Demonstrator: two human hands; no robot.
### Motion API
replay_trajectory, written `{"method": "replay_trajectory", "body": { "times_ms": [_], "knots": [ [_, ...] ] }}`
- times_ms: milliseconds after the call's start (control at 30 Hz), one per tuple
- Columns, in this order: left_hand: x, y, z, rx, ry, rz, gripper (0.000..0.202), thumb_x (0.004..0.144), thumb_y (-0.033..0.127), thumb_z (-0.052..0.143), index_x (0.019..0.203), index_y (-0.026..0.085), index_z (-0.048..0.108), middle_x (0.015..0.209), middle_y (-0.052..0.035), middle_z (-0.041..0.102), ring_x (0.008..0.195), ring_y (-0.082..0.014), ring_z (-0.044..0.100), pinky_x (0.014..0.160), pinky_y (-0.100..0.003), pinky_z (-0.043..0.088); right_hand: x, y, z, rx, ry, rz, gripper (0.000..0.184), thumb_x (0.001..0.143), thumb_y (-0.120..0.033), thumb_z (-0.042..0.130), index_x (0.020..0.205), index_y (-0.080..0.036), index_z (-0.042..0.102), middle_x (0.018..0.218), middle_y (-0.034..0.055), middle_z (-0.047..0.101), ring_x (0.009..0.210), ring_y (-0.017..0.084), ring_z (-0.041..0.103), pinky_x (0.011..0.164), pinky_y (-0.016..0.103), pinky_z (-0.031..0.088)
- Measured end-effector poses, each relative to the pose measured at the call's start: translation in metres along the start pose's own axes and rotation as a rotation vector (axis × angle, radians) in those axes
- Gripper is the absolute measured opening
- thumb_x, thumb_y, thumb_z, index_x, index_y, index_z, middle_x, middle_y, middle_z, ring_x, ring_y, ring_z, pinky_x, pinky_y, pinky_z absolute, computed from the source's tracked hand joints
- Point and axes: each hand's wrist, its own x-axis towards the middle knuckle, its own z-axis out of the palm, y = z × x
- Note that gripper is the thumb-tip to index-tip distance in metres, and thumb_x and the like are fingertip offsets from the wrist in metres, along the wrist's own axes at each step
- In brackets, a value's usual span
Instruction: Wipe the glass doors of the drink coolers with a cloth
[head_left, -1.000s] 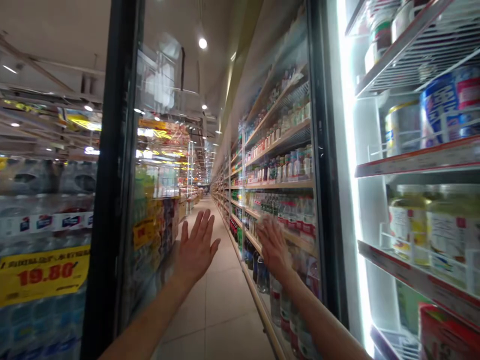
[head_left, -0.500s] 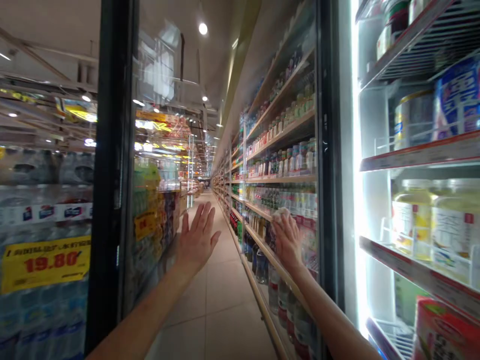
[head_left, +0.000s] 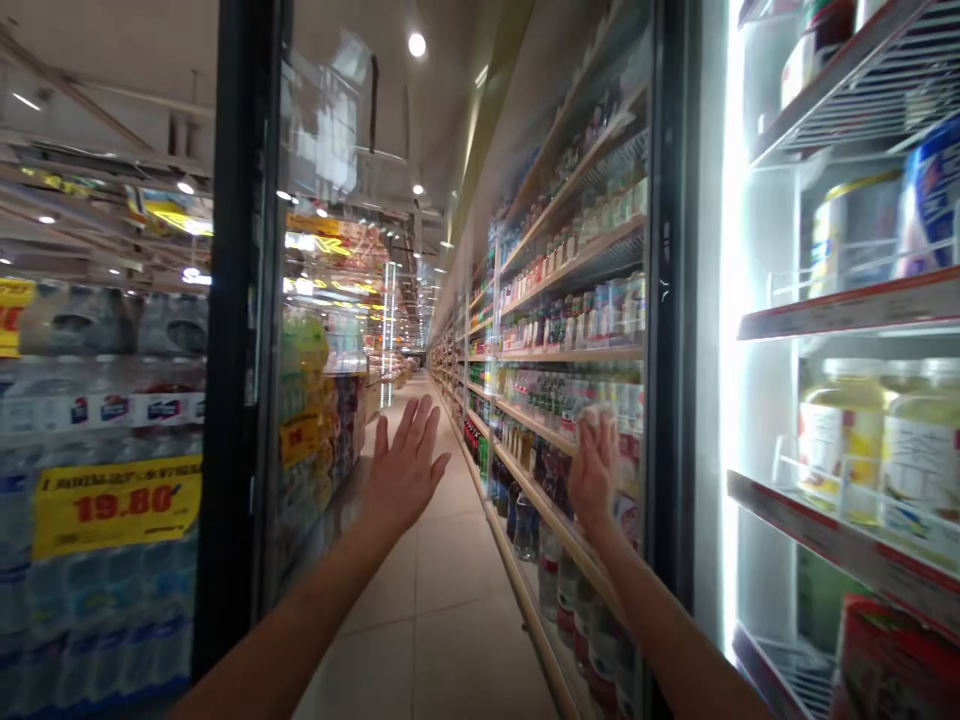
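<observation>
Both forearms are extended forward from the lower corners, converging toward the glass door [head_left: 465,330], which is bordered by a black frame [head_left: 244,300]. The left hand [head_left: 405,468] is raised with its back in view, palm turned to the glass; its fingers are straightened and slightly parted, the thumb is angled out to the right, and nothing is seen to be grasped. The right hand [head_left: 595,475] is held more upright, near the frame's right side, its fingers drawn close together. At its fingertips a white cloth [head_left: 598,412] is partly seen, set before the glass; whether it is clenched or only pressed flat cannot be told. To the right, bottles [head_left: 840,430] are kept on lit shelves [head_left: 847,308].
</observation>
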Motion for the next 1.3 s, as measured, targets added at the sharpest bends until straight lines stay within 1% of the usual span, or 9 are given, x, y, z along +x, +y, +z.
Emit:
{"method": "replay_trajectory", "body": {
  "times_ms": [100, 267, 433, 633, 800, 867, 1067, 1233, 1300],
  "knots": [
    [0.0, 0.0, 0.0, 0.006, -0.013, -0.001, 0.055, 0.091, 0.036, 0.039, 0.139, 0.011, 0.032, 0.141, -0.0154, 0.04, 0.136, -0.0236, 0.027, 0.114, -0.047, 0.006, 0.006, 0.003, 0.001, -0.002, 0.036, 0.083, 0.056, 0.089, -0.014, 0.035, 0.143, -0.026, 0.026, 0.153, 0.0074, 0.02, 0.141, 0.027, 0.015, 0.109, 0.059, 0.024],
    [0.0, -0.001, -0.001, 0.013, -0.036, 0.003, 0.055, 0.091, 0.035, 0.038, 0.14, 0.011, 0.03, 0.143, -0.0156, 0.037, 0.137, -0.0235, 0.025, 0.114, -0.047, 0.006, 0.003, -0.006, 0.001, 0.119, -0.217, -0.275, 0.053, 0.088, -0.015, 0.04, 0.138, -0.032, 0.038, 0.147, 0.0026, 0.035, 0.139, 0.024, 0.023, 0.11, 0.052, 0.029],
    [0.0, 0.0, -0.001, -0.01, -0.055, -0.01, 0.057, 0.09, 0.035, 0.039, 0.141, 0.012, 0.028, 0.144, -0.0152, 0.036, 0.138, -0.0237, 0.023, 0.114, -0.048, 0.007, 0.013, 0.002, 0.002, 0.026, 0.059, 0.071, 0.054, 0.09, -0.014, 0.033, 0.143, -0.023, 0.028, 0.152, 0.0083, 0.023, 0.141, 0.027, 0.015, 0.11, 0.059, 0.022],
    [0.0, 0.0, -0.001, 0.023, -0.035, 0.002, 0.056, 0.091, 0.034, 0.037, 0.141, 0.012, 0.028, 0.143, -0.0151, 0.037, 0.138, -0.0231, 0.024, 0.114, -0.047, 0.007, 0.0, 0.0, 0.0, 0.116, -0.175, -0.267, 0.052, 0.088, -0.015, 0.04, 0.138, -0.032, 0.038, 0.148, 0.0017, 0.033, 0.14, 0.023, 0.02, 0.11, 0.05, 0.028],
    [0.001, -0.001, -0.003, 0.014, -0.029, 0.011, 0.057, 0.091, 0.033, 0.038, 0.142, 0.013, 0.024, 0.143, -0.0148, 0.037, 0.137, -0.0235, 0.025, 0.113, -0.047, 0.008, 0.059, 0.032, 0.012, -0.009, 0.08, 0.236, 0.051, 0.087, -0.016, 0.033, 0.137, -0.019, 0.04, 0.149, 0.0099, 0.029, 0.14, 0.027, 0.018, 0.109, 0.058, 0.023],
    [0.0, -0.002, -0.004, 0.007, -0.023, 0.021, 0.059, 0.09, 0.033, 0.038, 0.143, 0.013, 0.022, 0.144, -0.0149, 0.036, 0.137, -0.024, 0.025, 0.113, -0.047, 0.01, 0.086, 0.025, 0.022, -0.013, 0.132, 0.272, 0.052, 0.086, -0.015, 0.031, 0.137, -0.016, 0.04, 0.149, 0.0112, 0.027, 0.14, 0.028, 0.017, 0.11, 0.058, 0.022],
    [0.006, -0.012, -0.01, -0.025, -0.002, 0.054, 0.061, 0.09, 0.033, 0.039, 0.144, 0.015, 0.019, 0.144, -0.0136, 0.036, 0.137, -0.0228, 0.027, 0.113, -0.043, 0.014, 0.114, -0.006, 0.032, 0.09, -0.224, -0.288, 0.052, 0.083, -0.014, 0.039, 0.132, -0.028, 0.047, 0.146, 0.001, 0.036, 0.141, 0.021, 0.018, 0.112, 0.047, 0.026],
    [0.039, -0.033, -0.023, 0.008, 0.008, -0.028, 0.056, 0.09, 0.034, 0.035, 0.14, 0.01, 0.029, 0.146, -0.0158, 0.032, 0.138, -0.0253, 0.023, 0.111, -0.046, 0.019, 0.147, 0.035, 0.027, -0.026, 0.103, 0.253, 0.051, 0.084, -0.013, 0.03, 0.133, -0.014, 0.045, 0.148, 0.0112, 0.031, 0.139, 0.027, 0.019, 0.11, 0.055, 0.024],
    [0.053, -0.04, -0.027, 0.013, 0.001, -0.054, 0.055, 0.09, 0.036, 0.033, 0.137, 0.007, 0.034, 0.146, -0.0171, 0.032, 0.138, -0.0273, 0.024, 0.111, -0.047, 0.021, 0.156, 0.03, 0.032, -0.023, 0.107, 0.264, 0.051, 0.084, -0.014, 0.03, 0.132, -0.013, 0.046, 0.147, 0.0121, 0.031, 0.139, 0.027, 0.019, 0.11, 0.056, 0.023]
  ]
}}
